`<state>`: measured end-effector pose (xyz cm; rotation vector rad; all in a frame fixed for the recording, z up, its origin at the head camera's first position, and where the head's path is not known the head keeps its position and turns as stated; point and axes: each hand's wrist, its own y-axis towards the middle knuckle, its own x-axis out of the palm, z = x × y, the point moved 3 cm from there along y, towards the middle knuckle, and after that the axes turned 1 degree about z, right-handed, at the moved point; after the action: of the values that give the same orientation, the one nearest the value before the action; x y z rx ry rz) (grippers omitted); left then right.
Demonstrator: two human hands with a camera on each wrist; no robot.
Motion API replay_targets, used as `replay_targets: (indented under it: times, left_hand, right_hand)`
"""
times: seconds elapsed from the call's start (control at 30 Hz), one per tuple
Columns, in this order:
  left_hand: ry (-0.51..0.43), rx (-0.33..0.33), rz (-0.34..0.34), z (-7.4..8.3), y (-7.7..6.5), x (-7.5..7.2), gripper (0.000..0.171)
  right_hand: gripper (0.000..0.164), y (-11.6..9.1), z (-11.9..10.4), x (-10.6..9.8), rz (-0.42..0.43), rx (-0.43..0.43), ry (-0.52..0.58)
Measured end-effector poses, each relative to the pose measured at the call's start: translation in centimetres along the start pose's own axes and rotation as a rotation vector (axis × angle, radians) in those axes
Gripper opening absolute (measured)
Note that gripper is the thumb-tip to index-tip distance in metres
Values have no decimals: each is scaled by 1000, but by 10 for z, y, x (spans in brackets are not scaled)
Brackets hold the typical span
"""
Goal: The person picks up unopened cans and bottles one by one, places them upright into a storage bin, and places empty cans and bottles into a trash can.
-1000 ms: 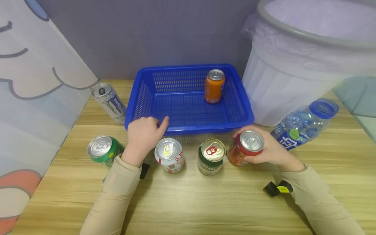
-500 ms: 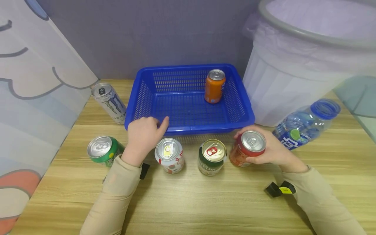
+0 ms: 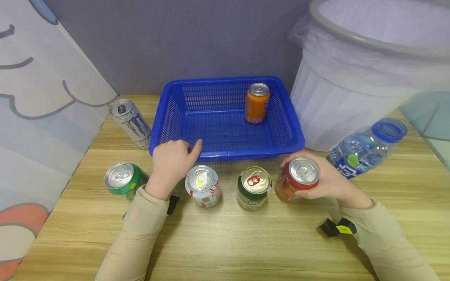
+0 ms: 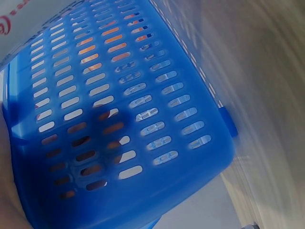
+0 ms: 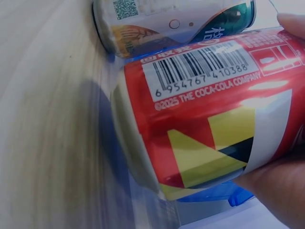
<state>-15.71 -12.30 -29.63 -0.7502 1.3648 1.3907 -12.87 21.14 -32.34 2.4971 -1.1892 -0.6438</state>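
A red Coca-Cola can (image 3: 304, 170) is gripped by my right hand (image 3: 327, 179), thumb on its near side and fingers round the far side. In the right wrist view the can's underside (image 5: 138, 148) shows close over the tabletop. My left hand (image 3: 174, 162) holds the front left rim of a blue plastic basket (image 3: 228, 153); its fingers are mostly hidden, with dark shapes showing through the slots in the left wrist view. An orange can (image 3: 257, 105) stands inside the basket at the right. A green-and-gold can (image 3: 254, 187) stands left of the Coca-Cola can.
A white can (image 3: 203, 185) and a green can (image 3: 124, 179) stand near my left arm. A Monster can (image 3: 131, 123) is left of the basket. At right are a blue-capped bottle (image 3: 365, 150) and a lined white bin (image 3: 327, 93). A wall (image 3: 175, 43) rises behind.
My right hand and the Coca-Cola can have shifted slightly right and nearer to me. My left hand and the basket have stayed in place.
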Motion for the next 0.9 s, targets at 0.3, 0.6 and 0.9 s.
replay_targets:
  times: [0.3,0.6,0.9]
  left_hand:
    - [4,10,-1,0,-2,-2,59]
    - [0,2,-18,2,-1,-2,59]
    - [6,-7,-19,0,-2,0,59]
  right_hand:
    - [67,2,-12,2,-7,-22,-14]
    - [68,2,-27,-1,30,28,-44]
    - [63,7,-35,-2,74,210,-159]
